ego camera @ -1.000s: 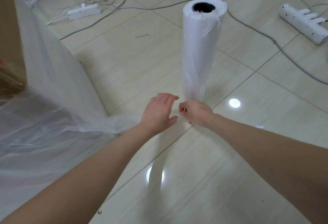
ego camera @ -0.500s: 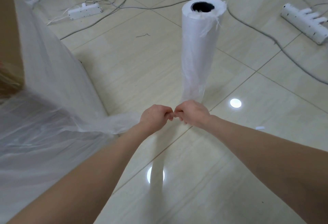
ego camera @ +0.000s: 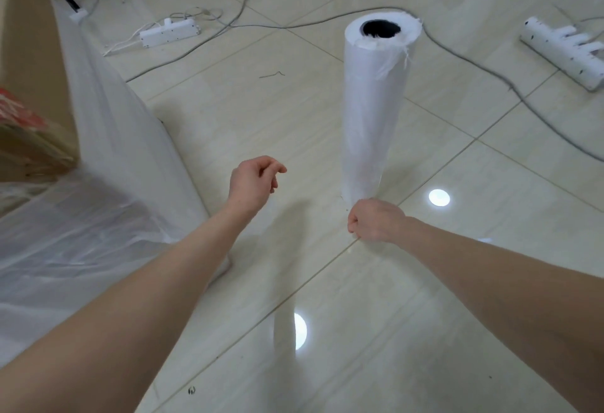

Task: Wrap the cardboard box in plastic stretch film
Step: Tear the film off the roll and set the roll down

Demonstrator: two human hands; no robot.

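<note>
Head view: box (ego camera: 29, 52) stands far left, draped in film (ego camera: 114, 177), well apart from both hands. Left hand (ego camera: 253, 180), the nearer one, hangs loosely curled and empty. Right hand (ego camera: 376, 220) is fisted at the foot of the upright roll (ego camera: 372, 111), seemingly pinching its film tail, so the box lies leftward of it.

Indoor workroom, perhaps a makeshift studio, glossy beige tiled floor (ego camera: 228, 124), white power strips (ego camera: 170, 32) and loose cables (ego camera: 511, 86) strewn across it

No legible text; red print (ego camera: 19, 111) on cardboard box (ego camera: 36, 62) blurred.
</note>
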